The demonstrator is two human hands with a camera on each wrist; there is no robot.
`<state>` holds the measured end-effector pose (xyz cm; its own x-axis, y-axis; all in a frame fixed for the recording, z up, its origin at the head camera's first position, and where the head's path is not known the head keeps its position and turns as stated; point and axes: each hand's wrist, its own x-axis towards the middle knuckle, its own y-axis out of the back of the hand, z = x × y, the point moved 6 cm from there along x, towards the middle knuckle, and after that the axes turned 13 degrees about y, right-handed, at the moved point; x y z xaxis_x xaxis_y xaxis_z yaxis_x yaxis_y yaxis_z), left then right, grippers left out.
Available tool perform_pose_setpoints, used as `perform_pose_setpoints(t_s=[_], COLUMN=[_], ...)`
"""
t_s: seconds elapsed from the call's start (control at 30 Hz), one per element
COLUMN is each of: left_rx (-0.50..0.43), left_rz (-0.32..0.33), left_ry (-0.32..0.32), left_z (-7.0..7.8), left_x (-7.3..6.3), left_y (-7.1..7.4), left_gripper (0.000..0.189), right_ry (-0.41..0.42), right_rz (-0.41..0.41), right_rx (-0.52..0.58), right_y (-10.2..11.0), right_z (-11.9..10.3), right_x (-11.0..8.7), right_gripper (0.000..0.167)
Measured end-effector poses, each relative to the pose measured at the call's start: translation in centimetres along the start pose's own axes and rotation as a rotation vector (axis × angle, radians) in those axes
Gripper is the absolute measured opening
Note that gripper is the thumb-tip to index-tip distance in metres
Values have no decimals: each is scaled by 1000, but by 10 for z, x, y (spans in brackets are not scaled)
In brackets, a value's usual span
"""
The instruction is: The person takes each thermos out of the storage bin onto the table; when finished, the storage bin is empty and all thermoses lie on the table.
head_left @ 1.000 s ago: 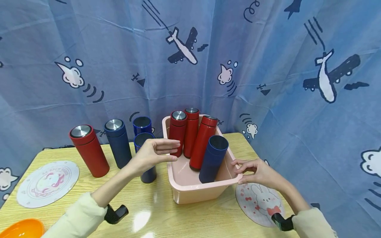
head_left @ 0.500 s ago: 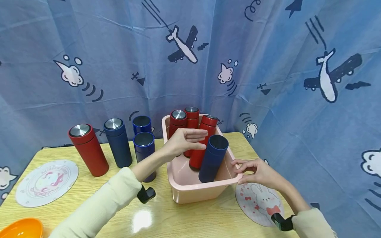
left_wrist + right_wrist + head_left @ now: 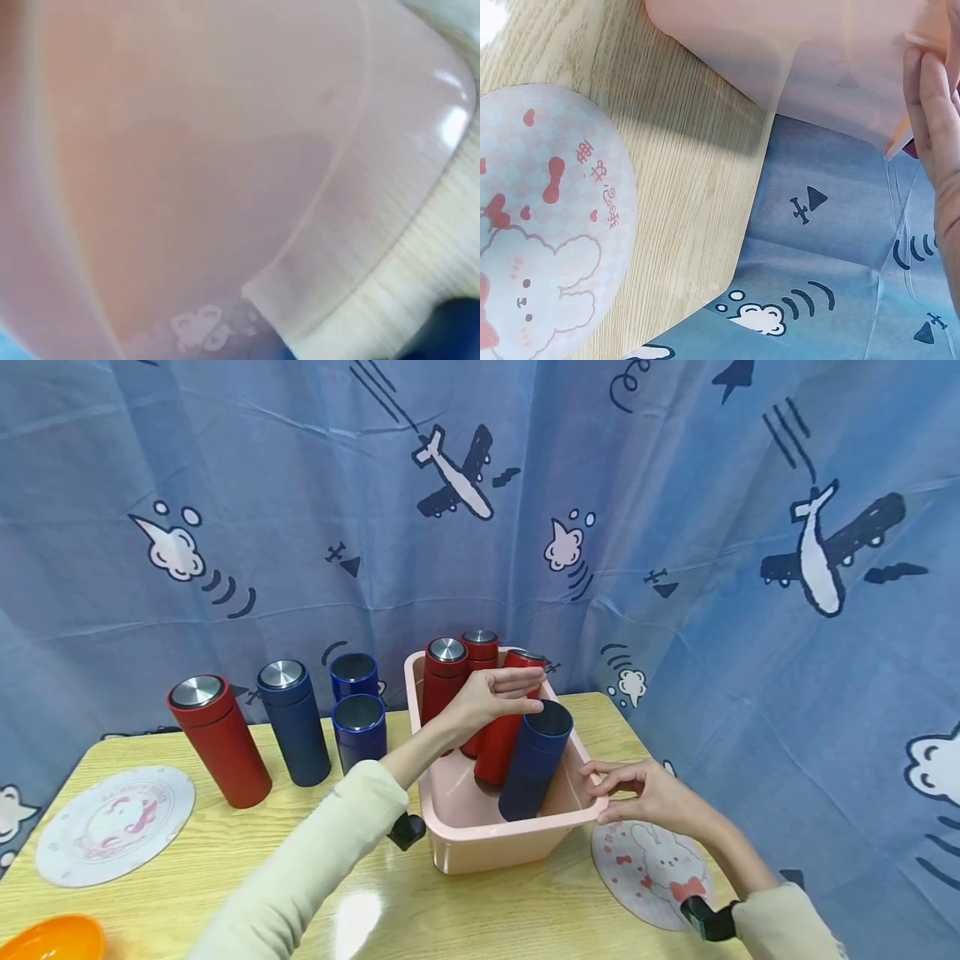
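Observation:
My left hand (image 3: pixel 495 700) is over the pink plastic bin (image 3: pixel 480 835), fingers straight and thumb apart below them. Its fingertips are by the top of a blue thermos bottle (image 3: pixel 534 768); whether they touch it I cannot tell. That bottle leans inside the bin, beside a leaning red thermos bottle (image 3: pixel 495 752) partly covered by the hand. Two more red bottles, one the front red bottle (image 3: pixel 442 689), stand behind. My right hand (image 3: pixel 648 793) pinches the bin's right front rim; in the right wrist view, its fingers (image 3: pixel 937 97) lie along the bin's edge.
Left of the bin stand a red bottle (image 3: pixel 225 747), a dark blue bottle (image 3: pixel 296 727) and two shiny blue bottles, the nearer blue bottle (image 3: pixel 362 735) partly hidden. Round mats (image 3: pixel 116 827) lie at both sides. An orange bowl (image 3: pixel 56 937) is front left. A curtain (image 3: pixel 300 527) hangs behind.
My left hand has moved right and slightly up, from the bin's left rim across to the top of the blue bottle inside. The right hand has stayed on the rim.

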<state>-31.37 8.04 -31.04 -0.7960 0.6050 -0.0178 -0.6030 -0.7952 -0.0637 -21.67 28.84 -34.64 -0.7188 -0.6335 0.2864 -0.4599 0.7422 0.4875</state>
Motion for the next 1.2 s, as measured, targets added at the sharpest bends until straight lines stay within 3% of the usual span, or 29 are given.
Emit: perform_pose_setpoints(t_s=[0.33,0.6,0.8,1.2], left_rx=[135,189,158,164], left_rz=[27,-21,-45,-44], left_ry=[78,21,37,15], left_z=[-25,-37,-47,-47], left_x=[-4,-2,3,10], left_y=[4,6,0,-7], left_gripper=[60,66,67,64], right_ry=[-21,-40,-49,-66], right_rz=[-4,12,20,32], right_rx=[9,23,30,41], right_y=[-2,-2,-3,-1], right_z=[0,0,1,4], right_x=[3,1,1,-2], right_gripper=[26,26,27,30])
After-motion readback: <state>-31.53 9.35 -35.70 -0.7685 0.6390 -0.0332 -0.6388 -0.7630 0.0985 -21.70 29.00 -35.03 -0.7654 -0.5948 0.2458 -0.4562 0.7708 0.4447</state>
